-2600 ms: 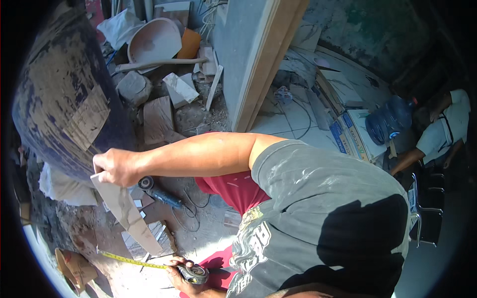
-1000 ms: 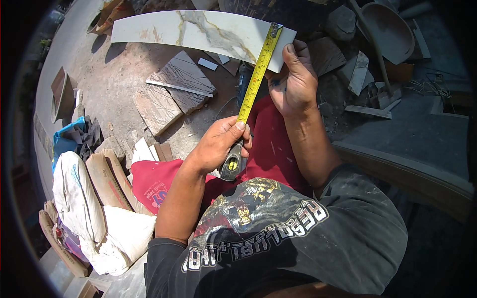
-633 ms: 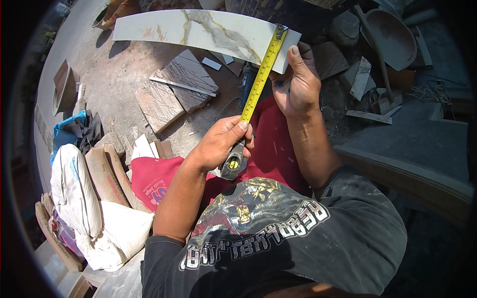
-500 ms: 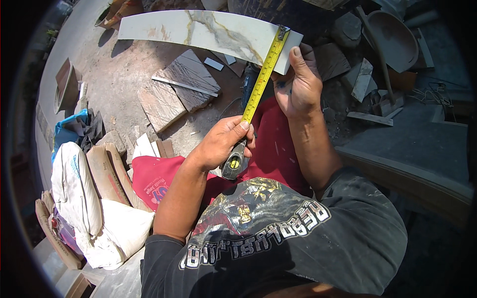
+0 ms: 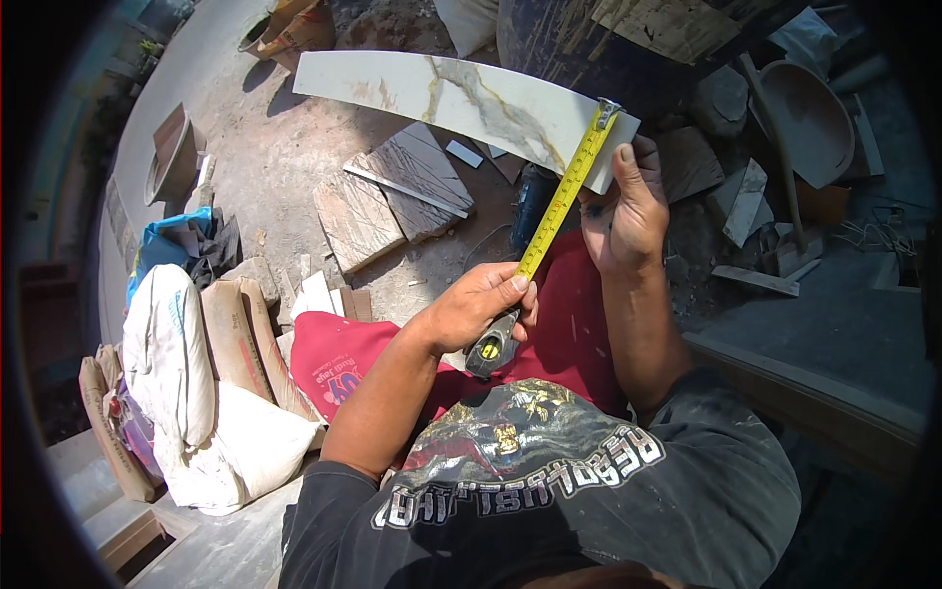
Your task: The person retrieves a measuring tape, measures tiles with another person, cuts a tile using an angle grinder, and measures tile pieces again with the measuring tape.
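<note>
My left hand [image 5: 483, 306] grips a tape measure, its dark case [image 5: 493, 348] below my fingers and my thumb pressed on the yellow blade [image 5: 561, 201]. That blade runs up across the right end of a white tile strip [image 5: 392, 86] with grey and gold veining, its metal hook at the strip's far edge. Between thumb and fingers, my right hand [image 5: 628, 211] pinches the strip near its right end; some fingers are hidden behind it. The strip is held up off the ground and reaches out to the left.
Stone-patterned slabs [image 5: 392, 201] lie on the dusty ground beyond my knees. To the left stand white sacks [image 5: 172, 353] and brown bags [image 5: 234, 334]. A dark drum [image 5: 559, 44] rises behind the strip. At right are tile offcuts [image 5: 746, 201] and a shallow basin [image 5: 810, 118].
My view has shifted, so the scene sits further right and lower. The strip's right end has tipped slightly toward me. Both hands keep their grips, and the tape still crosses the strip's right end.
</note>
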`<state>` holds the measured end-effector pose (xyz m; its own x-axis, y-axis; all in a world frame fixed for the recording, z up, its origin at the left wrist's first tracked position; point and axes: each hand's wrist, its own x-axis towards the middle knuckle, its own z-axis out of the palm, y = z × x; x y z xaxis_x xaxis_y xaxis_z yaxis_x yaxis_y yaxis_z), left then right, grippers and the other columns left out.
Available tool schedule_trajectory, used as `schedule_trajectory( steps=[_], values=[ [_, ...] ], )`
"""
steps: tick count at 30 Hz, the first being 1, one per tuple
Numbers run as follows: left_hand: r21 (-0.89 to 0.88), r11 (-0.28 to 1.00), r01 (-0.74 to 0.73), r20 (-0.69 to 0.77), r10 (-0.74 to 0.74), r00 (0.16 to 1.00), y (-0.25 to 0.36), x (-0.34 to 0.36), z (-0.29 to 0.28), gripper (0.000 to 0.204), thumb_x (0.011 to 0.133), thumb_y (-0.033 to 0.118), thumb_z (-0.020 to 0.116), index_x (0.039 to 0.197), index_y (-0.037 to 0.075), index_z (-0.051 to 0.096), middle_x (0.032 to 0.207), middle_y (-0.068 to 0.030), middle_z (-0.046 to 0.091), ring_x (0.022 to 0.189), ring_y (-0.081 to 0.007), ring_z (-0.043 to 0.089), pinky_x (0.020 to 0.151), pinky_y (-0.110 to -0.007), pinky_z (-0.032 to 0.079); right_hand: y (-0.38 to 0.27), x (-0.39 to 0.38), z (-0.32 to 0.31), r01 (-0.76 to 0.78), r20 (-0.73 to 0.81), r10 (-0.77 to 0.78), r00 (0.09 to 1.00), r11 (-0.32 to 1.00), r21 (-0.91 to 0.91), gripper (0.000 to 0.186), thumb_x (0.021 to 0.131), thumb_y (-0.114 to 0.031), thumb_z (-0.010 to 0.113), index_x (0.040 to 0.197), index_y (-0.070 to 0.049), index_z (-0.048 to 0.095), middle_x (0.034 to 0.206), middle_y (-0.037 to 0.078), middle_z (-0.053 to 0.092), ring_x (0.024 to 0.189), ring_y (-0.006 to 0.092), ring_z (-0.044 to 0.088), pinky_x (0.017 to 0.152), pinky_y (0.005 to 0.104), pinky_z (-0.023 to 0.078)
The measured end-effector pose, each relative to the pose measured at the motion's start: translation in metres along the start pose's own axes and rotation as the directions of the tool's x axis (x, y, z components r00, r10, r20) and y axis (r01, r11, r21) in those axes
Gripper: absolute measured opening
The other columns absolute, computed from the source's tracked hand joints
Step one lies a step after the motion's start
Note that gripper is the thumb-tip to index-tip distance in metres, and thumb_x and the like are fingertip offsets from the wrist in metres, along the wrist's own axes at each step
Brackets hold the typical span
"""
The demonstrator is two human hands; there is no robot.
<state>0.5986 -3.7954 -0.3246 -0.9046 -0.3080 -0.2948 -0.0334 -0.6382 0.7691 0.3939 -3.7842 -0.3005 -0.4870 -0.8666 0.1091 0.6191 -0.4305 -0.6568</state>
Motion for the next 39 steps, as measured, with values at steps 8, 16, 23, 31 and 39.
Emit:
schedule_trajectory(
  steps=[8,16,23,31,39],
  values=[
    [0.152,0.985,-0.083,0.063,0.074,0.995,0.002,0.006,0.006,0.037,0.100,0.038,0.045,0.088,0.004,0.053,0.080,-0.0041,0.057,0.073,-0.0111,0.058,0.065,-0.025,0.052,-0.012,0.016,-0.032,0.009,-0.073,-0.024,0.997,0.979,-0.204,0.026,0.100,-0.019,0.048,0.122,-0.005,0.046,0.115,0.011,0.054,0.107,0.0212,0.053,0.094,0.0395,0.043],
    [0.148,0.957,-0.249,-0.214,0.277,0.937,0.004,-0.063,0.009,0.039,0.100,0.039,0.045,0.088,0.002,0.053,0.081,-0.0075,0.055,0.077,-0.0141,0.059,0.065,-0.028,0.054,0.000,0.056,-0.091,0.585,0.764,-0.214,0.608,-0.529,-0.614,0.050,0.088,-0.031,0.067,0.128,-0.007,0.050,0.121,0.022,0.053,0.108,0.0392,0.058,0.087,0.0461,0.051],
    [0.163,0.902,-0.399,-0.663,0.400,0.633,-0.002,-0.171,0.046,0.035,0.100,0.037,0.046,0.092,0.004,0.052,0.085,-0.0090,0.057,0.079,-0.0156,0.060,0.066,-0.028,0.054,0.042,0.088,-0.095,0.141,-0.088,-0.264,0.961,0.734,-0.664,0.039,0.084,-0.028,0.067,0.102,0.004,0.054,0.098,0.017,0.056,0.090,0.0264,0.056,0.083,0.0400,0.047],
    [0.086,0.817,-0.571,-0.958,0.226,0.179,-0.101,-0.245,0.098,0.025,0.101,0.028,0.044,0.094,0.005,0.052,0.086,-0.0093,0.059,0.071,-0.0175,0.063,0.063,-0.029,0.054,0.028,0.070,-0.012,-0.044,-0.108,-0.113,0.988,0.459,-0.887,0.037,0.086,-0.019,0.058,0.114,0.005,0.057,0.106,0.025,0.059,0.092,0.0336,0.063,0.071,0.0397,0.057],
    [0.014,0.696,-0.718,-0.963,0.203,0.178,-0.100,-0.246,0.094,0.025,0.102,0.026,0.040,0.094,0.005,0.051,0.088,-0.0103,0.058,0.074,-0.0211,0.065,0.067,-0.033,0.057,0.051,0.078,-0.014,-0.042,-0.093,-0.077,0.993,0.503,-0.863,0.038,0.087,-0.019,0.059,0.117,0.004,0.056,0.109,0.025,0.058,0.094,0.0339,0.062,0.073,0.0406,0.056]
  ],
)
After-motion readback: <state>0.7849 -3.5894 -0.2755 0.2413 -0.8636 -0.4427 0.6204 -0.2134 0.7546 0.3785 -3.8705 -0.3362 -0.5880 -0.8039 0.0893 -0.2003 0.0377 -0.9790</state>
